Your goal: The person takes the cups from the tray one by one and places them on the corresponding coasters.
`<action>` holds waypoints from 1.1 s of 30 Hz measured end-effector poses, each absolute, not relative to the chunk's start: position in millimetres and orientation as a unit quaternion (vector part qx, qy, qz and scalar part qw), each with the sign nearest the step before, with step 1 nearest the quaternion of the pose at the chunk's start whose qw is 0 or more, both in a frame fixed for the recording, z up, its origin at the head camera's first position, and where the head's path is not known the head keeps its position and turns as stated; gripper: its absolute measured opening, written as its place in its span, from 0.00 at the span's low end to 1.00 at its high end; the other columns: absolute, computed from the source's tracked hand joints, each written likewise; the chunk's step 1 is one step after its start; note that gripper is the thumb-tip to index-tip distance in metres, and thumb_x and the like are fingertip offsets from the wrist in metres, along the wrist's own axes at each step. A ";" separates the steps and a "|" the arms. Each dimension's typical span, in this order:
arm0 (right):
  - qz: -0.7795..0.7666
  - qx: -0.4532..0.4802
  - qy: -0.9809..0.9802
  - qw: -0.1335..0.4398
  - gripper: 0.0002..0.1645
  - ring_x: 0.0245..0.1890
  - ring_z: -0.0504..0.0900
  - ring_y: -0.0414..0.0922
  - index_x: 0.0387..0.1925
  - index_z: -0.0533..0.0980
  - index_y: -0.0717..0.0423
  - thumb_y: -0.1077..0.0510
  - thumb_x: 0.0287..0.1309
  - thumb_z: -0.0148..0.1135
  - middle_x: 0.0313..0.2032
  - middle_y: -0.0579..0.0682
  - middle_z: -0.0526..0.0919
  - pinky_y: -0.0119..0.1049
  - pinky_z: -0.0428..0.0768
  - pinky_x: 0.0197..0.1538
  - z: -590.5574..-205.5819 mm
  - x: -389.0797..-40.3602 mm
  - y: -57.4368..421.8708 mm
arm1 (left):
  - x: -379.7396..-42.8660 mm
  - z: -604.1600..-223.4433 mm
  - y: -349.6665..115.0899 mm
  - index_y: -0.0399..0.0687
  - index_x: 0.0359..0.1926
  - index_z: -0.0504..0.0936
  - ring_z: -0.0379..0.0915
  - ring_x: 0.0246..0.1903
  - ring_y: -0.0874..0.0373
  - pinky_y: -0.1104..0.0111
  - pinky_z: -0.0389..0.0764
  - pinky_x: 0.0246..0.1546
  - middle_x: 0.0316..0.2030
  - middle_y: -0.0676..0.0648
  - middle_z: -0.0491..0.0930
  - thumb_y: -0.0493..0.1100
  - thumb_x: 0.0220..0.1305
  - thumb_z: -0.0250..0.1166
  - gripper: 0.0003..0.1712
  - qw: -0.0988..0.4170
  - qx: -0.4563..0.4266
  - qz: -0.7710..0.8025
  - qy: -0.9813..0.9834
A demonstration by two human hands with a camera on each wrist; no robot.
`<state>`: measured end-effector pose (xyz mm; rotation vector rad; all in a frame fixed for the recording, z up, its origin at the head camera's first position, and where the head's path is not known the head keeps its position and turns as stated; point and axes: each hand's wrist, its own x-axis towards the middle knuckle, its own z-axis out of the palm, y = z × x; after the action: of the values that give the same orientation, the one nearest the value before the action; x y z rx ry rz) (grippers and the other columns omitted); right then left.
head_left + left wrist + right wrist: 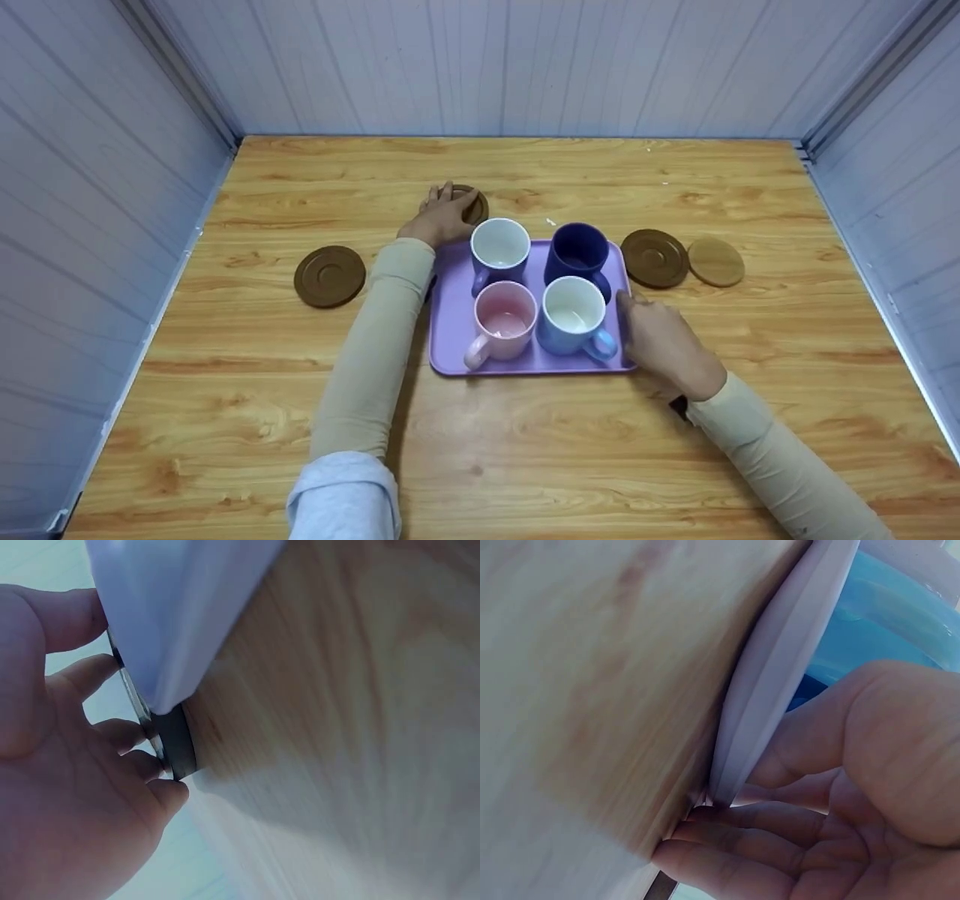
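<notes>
A purple tray [450, 330] lies on the table with mugs on it: a white-lined one [500, 247], a navy one [577, 251], a pink one [505, 322] and a light-blue one [571, 319]. My left hand [442, 219] reaches past the tray's far-left corner, its fingers spread over a brown round coaster [480, 213]. Seen from the left wrist, the fingertips touch the dark coaster [176, 742] beside the tray corner [172, 622]. My right hand [664, 341] holds the tray's right rim [769, 690], thumb above it and fingers at its outer underside.
Another brown coaster [330, 276] lies left of my left forearm. Right of the tray lie a brown coaster [655, 259] and a lighter wooden disc [717, 262], side by side. White panel walls [480, 67] border the wooden table [480, 465] at the back and sides.
</notes>
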<state>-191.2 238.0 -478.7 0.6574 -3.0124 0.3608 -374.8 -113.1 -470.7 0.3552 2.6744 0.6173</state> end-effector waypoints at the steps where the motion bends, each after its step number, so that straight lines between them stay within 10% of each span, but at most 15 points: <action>1: 0.117 0.212 -0.970 0.019 0.15 0.27 0.84 0.65 0.44 0.75 0.69 0.71 0.51 0.57 0.30 0.63 0.80 0.62 0.81 0.29 -478.8 -191.2 238.0 | -375.2 -470.6 -113.0 0.60 0.84 0.49 0.23 0.80 0.33 0.43 0.37 0.79 0.82 0.33 0.33 0.72 0.65 0.60 0.54 0.188 0.126 0.218 0.949; 14: 0.114 0.207 -0.971 0.015 0.17 0.28 0.84 0.66 0.47 0.76 0.71 0.70 0.53 0.58 0.31 0.65 0.81 0.62 0.82 0.29 -478.4 -191.4 237.5 | -375.2 -470.3 -113.8 0.60 0.84 0.49 0.24 0.81 0.34 0.41 0.38 0.79 0.82 0.33 0.33 0.72 0.65 0.58 0.54 0.178 0.126 0.209 0.953; 24: 0.119 0.212 -0.970 0.021 0.17 0.27 0.84 0.64 0.47 0.76 0.72 0.71 0.53 0.59 0.30 0.64 0.81 0.61 0.82 0.28 -478.8 -190.3 234.7 | -364.7 -448.2 -127.8 0.53 0.82 0.56 0.35 0.80 0.32 0.37 0.40 0.77 0.80 0.30 0.45 0.44 0.65 0.47 0.43 0.102 0.080 0.248 0.960; 33: 0.119 0.211 -0.970 0.025 0.13 0.27 0.83 0.64 0.43 0.75 0.70 0.71 0.53 0.58 0.29 0.64 0.80 0.61 0.81 0.28 -479.5 -189.9 236.0 | -334.3 -433.1 -141.2 0.47 0.82 0.53 0.37 0.79 0.29 0.36 0.42 0.76 0.79 0.24 0.39 0.42 0.69 0.50 0.41 0.049 0.055 0.270 0.960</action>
<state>-189.9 236.0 -479.5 0.6531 -2.9990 0.3690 -334.3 -141.2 -433.1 0.1664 2.9258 0.8228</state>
